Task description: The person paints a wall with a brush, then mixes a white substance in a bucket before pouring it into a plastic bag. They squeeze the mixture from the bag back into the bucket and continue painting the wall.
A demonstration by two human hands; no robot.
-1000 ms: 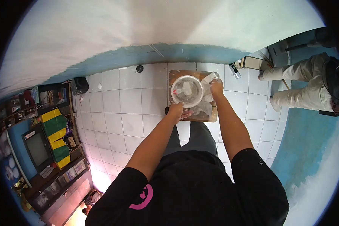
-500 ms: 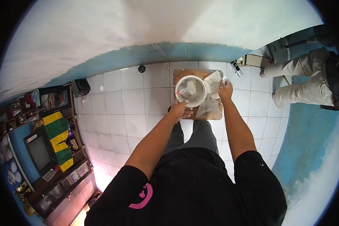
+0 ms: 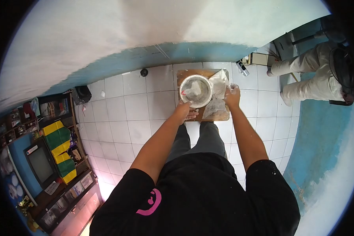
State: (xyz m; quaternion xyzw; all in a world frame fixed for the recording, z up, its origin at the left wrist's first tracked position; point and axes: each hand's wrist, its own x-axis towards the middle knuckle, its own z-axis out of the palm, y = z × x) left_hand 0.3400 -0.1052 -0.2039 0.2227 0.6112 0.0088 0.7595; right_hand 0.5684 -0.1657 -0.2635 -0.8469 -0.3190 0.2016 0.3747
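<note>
A round white basin rests on a brown wooden board, with a pale, translucent item and a small red mark inside it. At its lower left rim is my left hand, the thumb at the rim and the fingers against the outer side. My right hand is closed with curled, whitish-smeared fingers by the board's right edge; what it holds is too small to tell. Between the basin and that hand lies a whitish bag. Below it is a clear plastic bag with pale contents.
A silver-and-black object and a box are near the wall. A black round item sits on the tiles. Another person's legs are at the right. A cabinet with a television stands left.
The view has shifted slightly, moving the scene a little left and up. My right hand has turned slightly and moved down relative to the board. My left hand remains at the basin's rim.
</note>
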